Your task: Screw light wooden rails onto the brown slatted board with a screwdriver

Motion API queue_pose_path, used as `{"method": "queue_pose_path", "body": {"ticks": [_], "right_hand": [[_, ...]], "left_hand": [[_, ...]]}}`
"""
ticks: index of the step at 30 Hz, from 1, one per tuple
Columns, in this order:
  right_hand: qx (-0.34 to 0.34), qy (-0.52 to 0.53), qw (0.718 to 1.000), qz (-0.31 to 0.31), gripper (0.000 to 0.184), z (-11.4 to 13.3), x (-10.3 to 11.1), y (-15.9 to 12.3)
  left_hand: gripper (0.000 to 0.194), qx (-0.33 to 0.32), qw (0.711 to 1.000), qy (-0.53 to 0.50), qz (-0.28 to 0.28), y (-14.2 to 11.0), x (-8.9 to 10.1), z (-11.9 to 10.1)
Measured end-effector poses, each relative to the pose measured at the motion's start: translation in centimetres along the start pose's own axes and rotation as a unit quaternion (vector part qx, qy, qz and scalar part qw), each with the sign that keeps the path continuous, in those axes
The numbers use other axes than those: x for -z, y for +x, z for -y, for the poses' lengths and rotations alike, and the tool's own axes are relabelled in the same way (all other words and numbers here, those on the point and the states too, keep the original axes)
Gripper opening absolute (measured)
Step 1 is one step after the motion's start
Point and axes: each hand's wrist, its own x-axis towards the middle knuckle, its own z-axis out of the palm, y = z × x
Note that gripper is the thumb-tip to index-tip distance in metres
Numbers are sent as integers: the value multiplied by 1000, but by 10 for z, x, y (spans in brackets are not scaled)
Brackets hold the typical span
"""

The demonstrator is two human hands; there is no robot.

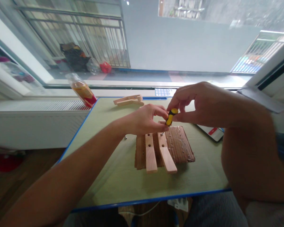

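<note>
A short yellow-and-black screwdriver stands tilted between my two hands. The fingers and thumb of my right hand pinch the top of its handle. Lower down, my left hand closes thumb and forefinger around the handle's bottom end. Below it, a small metal screw or the driver's tip meets the right wooden piece. Beside that lies the left wooden piece, with drilled holes. Both rest on a brown corrugated cardboard piece; my left hand hides their far ends.
More wooden pieces lie at the back of the green table, which has a blue edge. A white flat device is partly hidden under my right arm. A drink bottle stands by the window, above a radiator.
</note>
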Motion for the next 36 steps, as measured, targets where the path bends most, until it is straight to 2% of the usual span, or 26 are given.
{"method": "queue_pose_path", "body": {"ticks": [7, 17, 25, 36], "right_hand": [[-62, -24, 998, 1, 13, 0, -1, 1], [-95, -51, 994, -23, 40, 2, -5, 4], [-105, -54, 993, -28, 54, 4, -8, 7], [-118, -47, 992, -22, 57, 5, -11, 9]], "left_hand": [[24, 4, 1000, 6, -10, 1, -2, 2], [31, 16, 999, 44, -21, 3, -6, -1], [24, 17, 998, 45, -32, 2, -5, -2], [12, -10, 1000, 19, 15, 1, 2, -3]]}}
